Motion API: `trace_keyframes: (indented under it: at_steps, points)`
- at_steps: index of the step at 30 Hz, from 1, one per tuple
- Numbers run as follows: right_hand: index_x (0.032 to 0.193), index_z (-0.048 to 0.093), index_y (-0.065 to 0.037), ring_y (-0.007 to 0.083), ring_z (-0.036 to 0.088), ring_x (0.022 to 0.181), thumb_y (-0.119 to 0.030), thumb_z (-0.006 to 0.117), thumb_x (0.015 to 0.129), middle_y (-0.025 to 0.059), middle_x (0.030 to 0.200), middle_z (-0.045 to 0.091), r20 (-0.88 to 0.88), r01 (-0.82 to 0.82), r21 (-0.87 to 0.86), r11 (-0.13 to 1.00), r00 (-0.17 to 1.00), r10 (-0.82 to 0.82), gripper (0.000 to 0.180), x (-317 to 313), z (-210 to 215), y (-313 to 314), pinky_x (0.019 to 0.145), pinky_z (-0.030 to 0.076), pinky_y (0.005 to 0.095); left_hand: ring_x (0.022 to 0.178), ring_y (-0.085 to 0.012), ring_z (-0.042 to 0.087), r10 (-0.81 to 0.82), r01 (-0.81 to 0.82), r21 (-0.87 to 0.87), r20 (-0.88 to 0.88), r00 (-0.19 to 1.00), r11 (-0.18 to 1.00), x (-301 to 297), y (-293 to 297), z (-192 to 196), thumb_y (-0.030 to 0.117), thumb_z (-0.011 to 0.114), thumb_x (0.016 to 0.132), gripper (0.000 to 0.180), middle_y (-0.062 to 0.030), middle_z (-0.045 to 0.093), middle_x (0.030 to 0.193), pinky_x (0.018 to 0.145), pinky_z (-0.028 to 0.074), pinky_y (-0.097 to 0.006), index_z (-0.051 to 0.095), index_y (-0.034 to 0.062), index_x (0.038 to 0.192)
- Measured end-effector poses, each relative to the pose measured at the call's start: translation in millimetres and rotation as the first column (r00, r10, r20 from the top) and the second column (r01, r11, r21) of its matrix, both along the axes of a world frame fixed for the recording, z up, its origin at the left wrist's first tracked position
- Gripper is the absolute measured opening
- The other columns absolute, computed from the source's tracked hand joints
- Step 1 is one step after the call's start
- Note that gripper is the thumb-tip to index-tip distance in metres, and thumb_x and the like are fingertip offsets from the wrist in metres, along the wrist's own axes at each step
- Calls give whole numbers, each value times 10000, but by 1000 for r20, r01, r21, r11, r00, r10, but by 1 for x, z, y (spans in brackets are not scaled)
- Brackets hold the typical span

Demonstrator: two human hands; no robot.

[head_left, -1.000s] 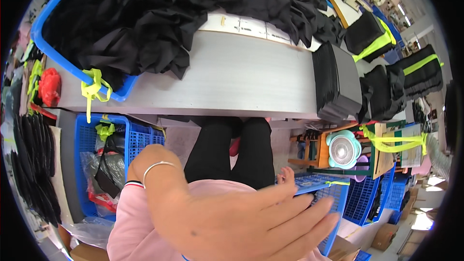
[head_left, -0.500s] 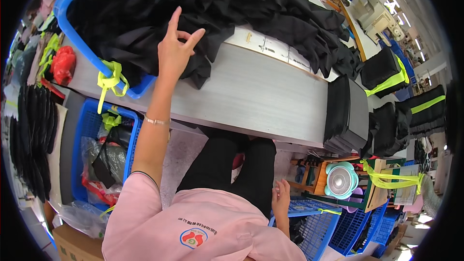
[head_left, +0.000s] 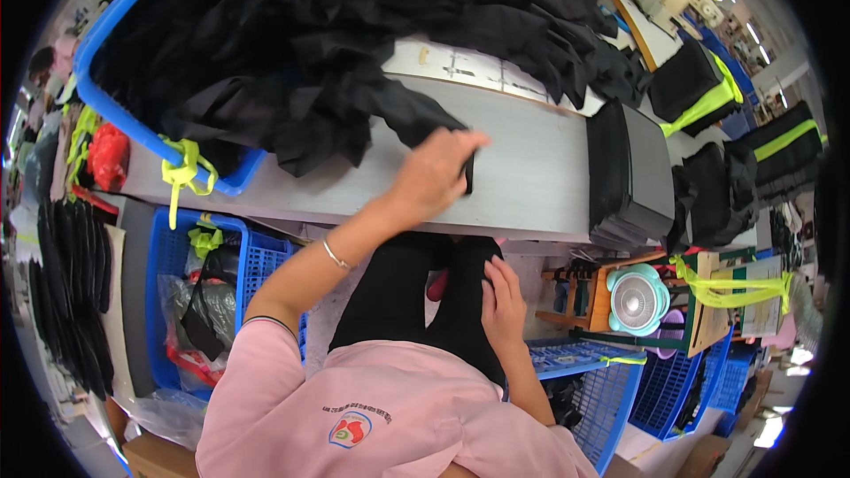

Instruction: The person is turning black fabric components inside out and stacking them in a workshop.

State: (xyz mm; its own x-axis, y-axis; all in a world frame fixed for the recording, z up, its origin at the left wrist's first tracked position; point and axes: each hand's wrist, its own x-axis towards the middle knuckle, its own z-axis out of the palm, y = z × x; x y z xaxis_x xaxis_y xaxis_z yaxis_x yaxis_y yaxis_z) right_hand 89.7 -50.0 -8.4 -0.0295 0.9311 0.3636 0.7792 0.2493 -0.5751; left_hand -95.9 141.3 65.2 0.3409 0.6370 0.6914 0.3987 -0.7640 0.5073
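Note:
My left hand (head_left: 436,173) is over the grey table top (head_left: 522,168), its fingers closed on a piece of black fabric (head_left: 409,113). This piece stretches back to a big heap of black fabric (head_left: 266,44) in and beside a blue plastic basket (head_left: 119,106). A dark edge of the cloth shows just past my fingertips. My right hand (head_left: 503,303) lies on my right thigh, its fingers extended and holding nothing. Right of the left hand stands a neat stack of black pieces (head_left: 627,173).
Bundles of black pieces tied with yellow-green strips (head_left: 695,88) stand at the right. A turquoise fan (head_left: 639,301) sits below the table's right end. A blue crate (head_left: 164,301) of plastic bags and scraps is lower left; another blue crate (head_left: 611,407) is lower right.
My left hand has moved right and nearer from above the heap, pulling a black fabric piece over the table. My right hand has come up onto my thigh. The view has shifted slightly.

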Motion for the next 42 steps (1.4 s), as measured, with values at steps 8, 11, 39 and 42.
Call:
trace_keyframes:
  at_steps: [8, 11, 39, 42]
  points:
    - [1174, 556, 26, 389, 667, 958, 38, 611, 911, 212, 1087, 659, -257, 102, 101, 990, 964, -73, 268, -13, -5, 39, 784, 540, 412, 925, -321, 662, -216, 277, -362, 199, 956, 890, 54, -71, -46, -32, 660, 806, 433, -108, 666, 1041, 740, 549, -378, 593, 68, 1222]
    - [1172, 551, 40, 415, 651, 897, 17, 604, 923, 224, 1027, 649, -203, 147, 7, 989, 969, -142, 256, -10, -17, 31, 747, 536, 417, 881, -287, 638, -166, 242, -315, 250, 954, 918, 64, -82, -42, 31, 713, 781, 220, -57, 667, 1004, 738, 523, -362, 705, 69, 998]
    - [1278, 522, 7, 265, 641, 1002, -89, 562, 979, 122, 1124, 636, -903, -124, -214, 969, 405, -148, 316, 20, 19, -14, 855, 514, 335, 1318, -286, 437, -42, 295, -554, 423, 905, 778, 61, -53, -33, 158, 672, 908, 68, -80, 576, 1331, 1110, 313, -407, 693, 96, 890]
    - [1292, 520, 4, 263, 646, 999, -94, 573, 975, 117, 1127, 640, -904, -103, -208, 973, 399, -151, 336, 19, 19, -16, 855, 518, 334, 1391, -321, 365, -342, 443, -602, 283, 896, 664, 57, -56, -36, 115, 717, 832, 426, -122, 550, 1344, 1150, 273, -412, 585, 83, 1237]
